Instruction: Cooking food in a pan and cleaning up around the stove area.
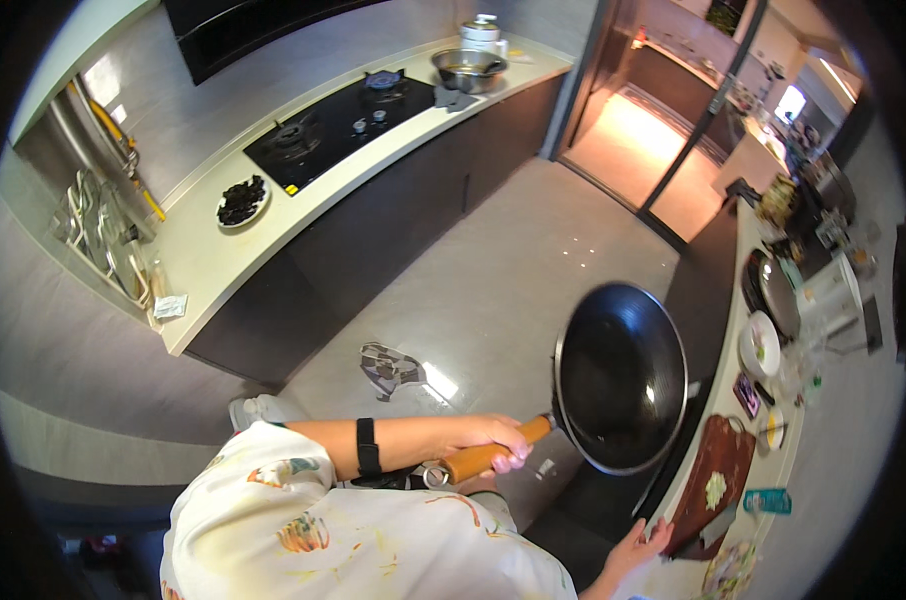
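Note:
A black wok [622, 375] with a wooden handle [468, 463] is held out over the floor beside the right counter. One hand, my left hand [502, 442], which wears a black wrist band, is closed round that handle. Lower right, my right hand [640, 551] has its fingers apart with nothing in them, near the edge of a brown cutting board [712, 469]. Chopped pale green pieces [715, 490] lie on the board, with a cleaver's blade [718, 525] at its near end.
On the left counter [295, 225] are a plate of dark pieces [241, 202], a gas hob [340, 120] and a steel bowl [469, 71]. A checked cloth [388, 369] lies on the floor. The right counter holds a white bowl [760, 345] and a phone [746, 395].

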`<state>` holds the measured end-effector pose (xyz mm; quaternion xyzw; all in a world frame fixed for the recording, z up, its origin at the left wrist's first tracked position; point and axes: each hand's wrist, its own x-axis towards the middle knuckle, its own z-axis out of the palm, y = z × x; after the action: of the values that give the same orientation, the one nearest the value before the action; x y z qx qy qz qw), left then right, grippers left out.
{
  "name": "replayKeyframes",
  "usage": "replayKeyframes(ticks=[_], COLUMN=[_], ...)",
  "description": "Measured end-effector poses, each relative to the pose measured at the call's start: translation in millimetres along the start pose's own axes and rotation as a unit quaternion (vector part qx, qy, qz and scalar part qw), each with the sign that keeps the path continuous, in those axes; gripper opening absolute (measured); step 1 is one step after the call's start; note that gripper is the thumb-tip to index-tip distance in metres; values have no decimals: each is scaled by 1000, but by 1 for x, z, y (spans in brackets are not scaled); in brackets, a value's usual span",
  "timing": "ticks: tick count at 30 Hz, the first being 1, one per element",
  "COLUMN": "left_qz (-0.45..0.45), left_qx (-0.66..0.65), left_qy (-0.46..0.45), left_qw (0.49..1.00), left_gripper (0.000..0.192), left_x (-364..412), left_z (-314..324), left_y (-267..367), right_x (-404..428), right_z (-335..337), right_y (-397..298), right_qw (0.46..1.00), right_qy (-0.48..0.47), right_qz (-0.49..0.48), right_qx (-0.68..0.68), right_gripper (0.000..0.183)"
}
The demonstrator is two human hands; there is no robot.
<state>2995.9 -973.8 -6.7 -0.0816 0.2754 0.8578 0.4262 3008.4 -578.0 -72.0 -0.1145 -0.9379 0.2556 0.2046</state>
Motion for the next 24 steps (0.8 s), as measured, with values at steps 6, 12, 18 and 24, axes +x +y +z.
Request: replayKeyframes(ticks=[6, 12, 18, 24], left_qz=[155, 289, 387, 458], left_qx=[-154, -235, -295, -266], left_qy=[95, 142, 112, 116], left_qw=[971, 917, 867, 840], left_gripper=[23, 23, 24, 24], left_x=[-63, -96, -133, -159], left_z=[-65, -135, -180, -231], left_y=[85, 143, 244, 351], right_x=[65, 111, 180, 231], right_z=[130, 250, 367, 466], right_y=[-95, -160, -288, -448], right_qw=[980, 943, 891, 820], right_qy=[-181, -293, -385, -427], right_qz=[-42, -132, -207, -350], right_qx=[68, 84, 124, 148], right_gripper=[42, 41, 40, 39])
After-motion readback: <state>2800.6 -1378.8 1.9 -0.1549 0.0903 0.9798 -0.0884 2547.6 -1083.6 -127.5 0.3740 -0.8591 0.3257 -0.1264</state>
